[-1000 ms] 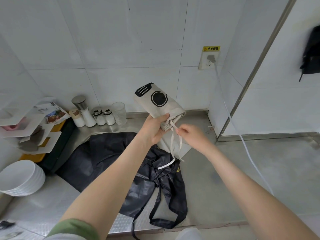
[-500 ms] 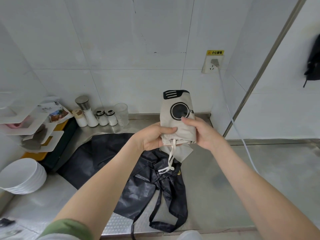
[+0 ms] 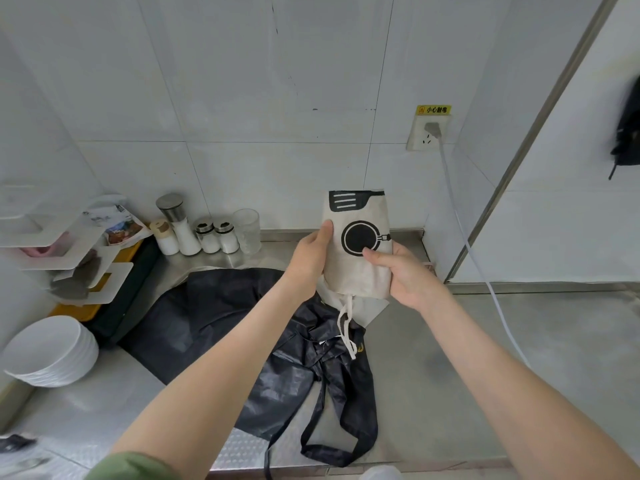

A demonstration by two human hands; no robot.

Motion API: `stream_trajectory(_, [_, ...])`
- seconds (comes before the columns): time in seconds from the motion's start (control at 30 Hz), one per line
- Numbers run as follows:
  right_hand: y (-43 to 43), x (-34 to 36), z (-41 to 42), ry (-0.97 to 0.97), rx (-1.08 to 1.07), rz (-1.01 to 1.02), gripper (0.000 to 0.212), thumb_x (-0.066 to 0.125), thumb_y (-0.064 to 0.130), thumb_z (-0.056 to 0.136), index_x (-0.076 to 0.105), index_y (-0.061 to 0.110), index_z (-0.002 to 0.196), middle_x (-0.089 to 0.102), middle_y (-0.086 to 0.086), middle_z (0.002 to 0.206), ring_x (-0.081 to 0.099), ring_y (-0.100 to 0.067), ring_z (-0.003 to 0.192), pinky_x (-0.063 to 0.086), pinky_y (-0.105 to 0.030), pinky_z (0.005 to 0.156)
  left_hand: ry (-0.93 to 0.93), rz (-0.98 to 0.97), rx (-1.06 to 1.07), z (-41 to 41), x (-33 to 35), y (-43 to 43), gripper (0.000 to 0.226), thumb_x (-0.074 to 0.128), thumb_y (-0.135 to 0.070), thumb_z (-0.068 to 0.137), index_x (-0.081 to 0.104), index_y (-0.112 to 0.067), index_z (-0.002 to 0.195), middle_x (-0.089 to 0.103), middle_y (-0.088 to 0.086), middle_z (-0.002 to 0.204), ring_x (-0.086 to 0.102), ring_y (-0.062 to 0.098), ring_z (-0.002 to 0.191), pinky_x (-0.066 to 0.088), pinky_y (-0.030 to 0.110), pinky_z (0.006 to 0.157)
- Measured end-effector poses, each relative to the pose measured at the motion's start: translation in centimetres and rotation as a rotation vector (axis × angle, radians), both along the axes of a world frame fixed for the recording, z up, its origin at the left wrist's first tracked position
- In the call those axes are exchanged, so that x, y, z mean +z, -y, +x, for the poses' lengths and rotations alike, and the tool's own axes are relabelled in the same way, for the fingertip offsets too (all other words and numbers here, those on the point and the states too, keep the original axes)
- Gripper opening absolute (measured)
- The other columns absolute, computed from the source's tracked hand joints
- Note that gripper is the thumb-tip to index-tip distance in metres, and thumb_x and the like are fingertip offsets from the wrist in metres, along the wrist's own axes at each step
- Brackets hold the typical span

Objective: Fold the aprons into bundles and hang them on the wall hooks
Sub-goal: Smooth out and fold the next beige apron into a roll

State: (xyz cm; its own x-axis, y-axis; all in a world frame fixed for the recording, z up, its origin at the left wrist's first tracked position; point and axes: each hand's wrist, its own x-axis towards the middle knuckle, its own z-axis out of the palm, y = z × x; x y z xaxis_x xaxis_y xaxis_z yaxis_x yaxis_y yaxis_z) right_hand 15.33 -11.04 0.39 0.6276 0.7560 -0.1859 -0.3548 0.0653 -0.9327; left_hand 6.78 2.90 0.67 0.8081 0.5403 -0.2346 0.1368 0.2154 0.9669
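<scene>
A beige apron (image 3: pixel 356 271), folded into an upright bundle with a black spatula and pan print, is held above the steel counter (image 3: pixel 485 368). My left hand (image 3: pixel 310 258) grips its left edge, thumb on the front. My right hand (image 3: pixel 403 275) grips its lower right side, thumb by the pan print. White ties (image 3: pixel 346 327) dangle from the bundle's bottom. A black apron (image 3: pixel 242 334) lies spread and crumpled on the counter below, its straps reaching the front edge. A dark bundle (image 3: pixel 628 133) hangs on the right wall.
Shakers (image 3: pixel 197 233) and a clear glass (image 3: pixel 247 230) stand at the back wall. White plates (image 3: pixel 52 351) are stacked at the left under a white rack (image 3: pixel 69 251). A white cable (image 3: pixel 474 244) runs from the wall socket (image 3: pixel 429 136) across the right of the counter.
My right hand left the ties and took hold of the bundle's right side. The bundle turned upright and squared up, and my left hand shifted to its left edge.
</scene>
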Motion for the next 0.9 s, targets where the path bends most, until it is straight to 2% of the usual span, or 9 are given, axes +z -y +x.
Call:
stream_trajectory(0.1, [-1.2, -0.1, -0.3, -0.038, -0.148, -0.105, 0.042, 0.055, 0.039, 0.094, 0.061, 0.008, 0.121, 0.067, -0.012, 0.119, 0.066, -0.026, 0.106, 0.051, -0.043, 0.094, -0.067, 0.163, 0.123, 0.1, -0.2, 0.6, 0.048, 0.040, -0.046, 0.100, 0.065, -0.004, 0.102, 0.066, 0.006, 0.096, 0.060, 0.021, 0.091, 0.047, 0.035, 0.082])
stream_trajectory(0.17, [-1.9, 0.2, -0.8, -0.056, -0.230, -0.148, 0.048, 0.042, 0.053, 0.097, 0.065, 0.013, 0.111, 0.072, -0.007, 0.109, 0.069, -0.024, 0.099, 0.054, -0.040, 0.088, -0.100, 0.152, 0.127, 0.2, 0.0, 1.1, 0.047, 0.039, -0.046, 0.100, 0.064, -0.006, 0.100, 0.068, 0.010, 0.102, 0.063, 0.026, 0.096, 0.050, 0.038, 0.088])
stream_trajectory(0.23, [-2.3, 0.1, -1.1, 0.016, -0.283, -0.170, 0.046, 0.038, 0.048, 0.100, 0.064, 0.013, 0.112, 0.071, -0.007, 0.108, 0.069, -0.023, 0.098, 0.056, -0.037, 0.085, -0.086, 0.078, 0.078, 0.3, 0.2, 1.3, 0.043, 0.041, -0.047, 0.100, 0.065, -0.012, 0.097, 0.071, 0.007, 0.102, 0.066, 0.024, 0.097, 0.053, 0.038, 0.089])
stream_trajectory(0.4, [-2.3, -0.7, -1.1, 0.179, -0.370, -0.204, 0.037, 0.052, 0.038, 0.096, 0.046, 0.017, 0.127, 0.062, -0.012, 0.124, 0.063, -0.022, 0.108, 0.050, -0.044, 0.097, -0.073, -0.013, 0.025, 0.0, 0.8, 1.3, 0.030, 0.053, -0.042, 0.096, 0.063, -0.015, 0.085, 0.070, 0.000, 0.086, 0.066, 0.015, 0.078, 0.052, 0.026, 0.065])
stream_trajectory(0.5, [-1.6, -0.9, -0.6, 0.211, -0.209, -0.100, 0.053, 0.059, 0.014, 0.094, 0.026, 0.036, 0.129, 0.064, -0.013, 0.114, 0.064, -0.022, 0.104, 0.051, -0.038, 0.093, -0.092, -0.083, 0.081, -0.3, 1.2, 0.7, 0.025, 0.053, -0.035, 0.097, 0.061, -0.014, 0.085, 0.069, 0.003, 0.087, 0.067, 0.020, 0.081, 0.056, 0.031, 0.072])
stream_trajectory(0.57, [-0.8, -0.6, -0.3, 0.272, -0.020, -0.015, 0.053, 0.052, -0.004, 0.093, 0.037, 0.033, 0.129, 0.062, -0.008, 0.116, 0.063, -0.018, 0.103, 0.051, -0.032, 0.091, -0.106, -0.130, 0.107, -0.3, 1.4, 0.2, 0.023, 0.055, -0.032, 0.096, 0.061, -0.012, 0.087, 0.069, 0.005, 0.086, 0.067, 0.022, 0.081, 0.056, 0.033, 0.075])
stream_trajectory(0.63, [-0.3, -0.3, 0.0, 0.363, 0.100, 0.021, 0.049, 0.049, -0.011, 0.092, 0.053, 0.025, 0.125, 0.054, -0.004, 0.133, 0.056, -0.017, 0.119, 0.043, -0.033, 0.101, -0.108, -0.156, 0.113, -0.4, 1.6, 0.2, 0.021, 0.055, -0.029, 0.095, 0.062, -0.011, 0.086, 0.069, 0.006, 0.084, 0.066, 0.022, 0.077, 0.055, 0.031, 0.069])
stream_trajectory(0.77, [-0.1, 0.4, 0.4, 0.423, 0.154, -0.024, 0.052, 0.053, -0.009, 0.090, 0.056, 0.027, 0.126, 0.050, -0.002, 0.142, 0.045, -0.015, 0.133, 0.033, -0.036, 0.114, -0.133, -0.198, 0.094, -0.3, 1.7, -0.3, 0.025, 0.054, -0.030, 0.095, 0.067, -0.009, 0.094, 0.072, 0.011, 0.090, 0.068, 0.028, 0.086, 0.055, 0.039, 0.080])
stream_trajectory(0.9, [-0.1, 1.5, 0.4, 0.571, 0.257, -0.216, 0.072, 0.068, 0.000, 0.083, 0.040, 0.037, 0.137, 0.034, 0.017, 0.148, 0.030, 0.006, 0.134, 0.024, -0.016, 0.113, -0.125, -0.228, 0.051, -0.2, 1.4, -1.4, 0.032, 0.054, -0.033, 0.094, 0.067, -0.007, 0.110, 0.074, 0.011, 0.098, 0.070, 0.028, 0.089, 0.055, 0.039, 0.084])
